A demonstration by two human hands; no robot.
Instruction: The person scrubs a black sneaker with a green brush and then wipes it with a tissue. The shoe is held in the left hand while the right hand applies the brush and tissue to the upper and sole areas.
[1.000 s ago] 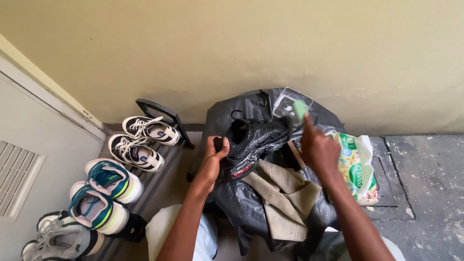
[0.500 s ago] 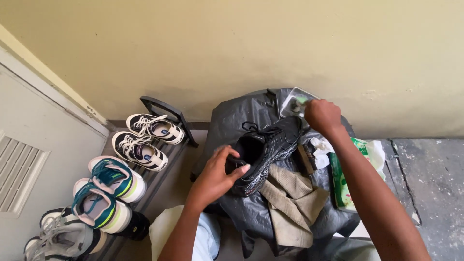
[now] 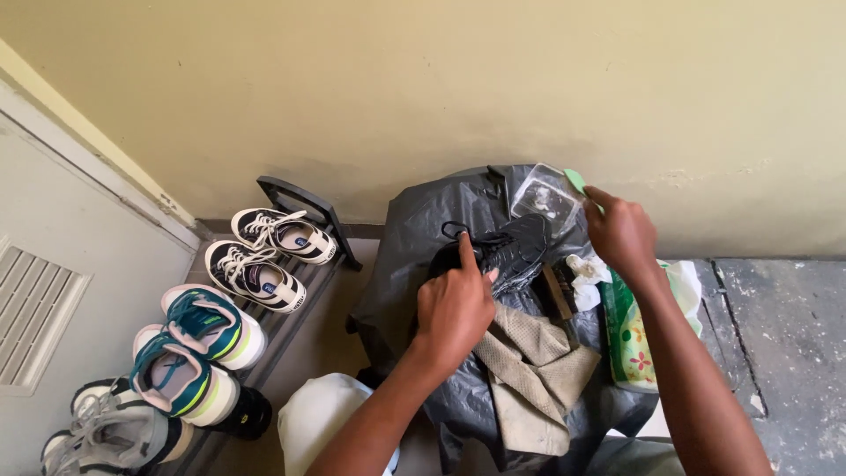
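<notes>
Left hand (image 3: 454, 308) loosely curled, index finger pointing forward, right hand (image 3: 621, 234) closed, both arms outstretched

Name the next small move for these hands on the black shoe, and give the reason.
Probably bring the right hand with its green item down to the shoe. The left hand already steadies the shoe on the black bag, while the right is raised beside the clear container, off the shoe.
</notes>
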